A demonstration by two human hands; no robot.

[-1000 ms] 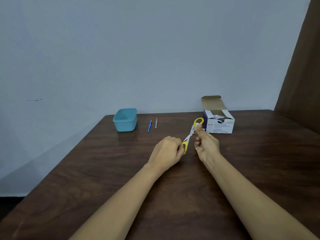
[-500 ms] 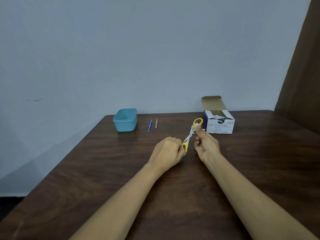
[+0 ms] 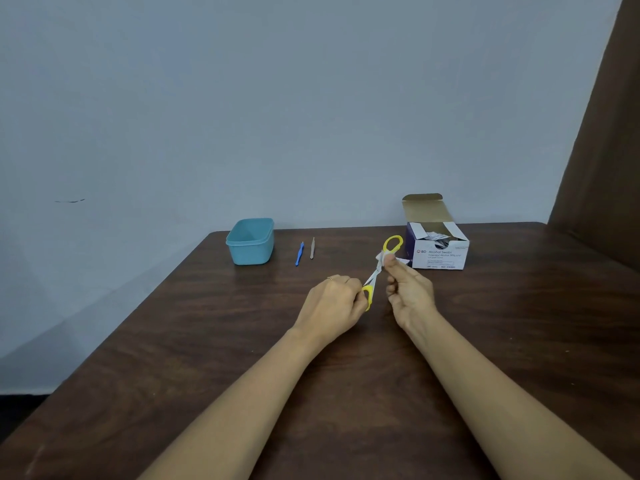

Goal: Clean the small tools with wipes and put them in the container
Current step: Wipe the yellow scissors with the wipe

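On my feed both hands are up over the middle of the table (image 3: 194,358), and between them are the yellow-handled scissors (image 3: 373,275), raised off the wood and slanting towards the far edge. My left hand (image 3: 332,299) has its fingers curled round the lower yellow handle and grips it. My right hand (image 3: 410,292) pinches a white wipe (image 3: 381,256) between thumb and fingers against the scissors just under the upper yellow loop; its other fingers are loosely curled. The teal container (image 3: 251,242) stands open near the far left corner, and I cannot see any tool inside it. Just right of it, along the far edge, a thin blue tool (image 3: 299,253) and a thin grey tool (image 3: 312,248) lie side by side, close but apart. Towards the far right, the box of alcohol swabs (image 3: 440,254) sits with its flap up, just behind the right hand
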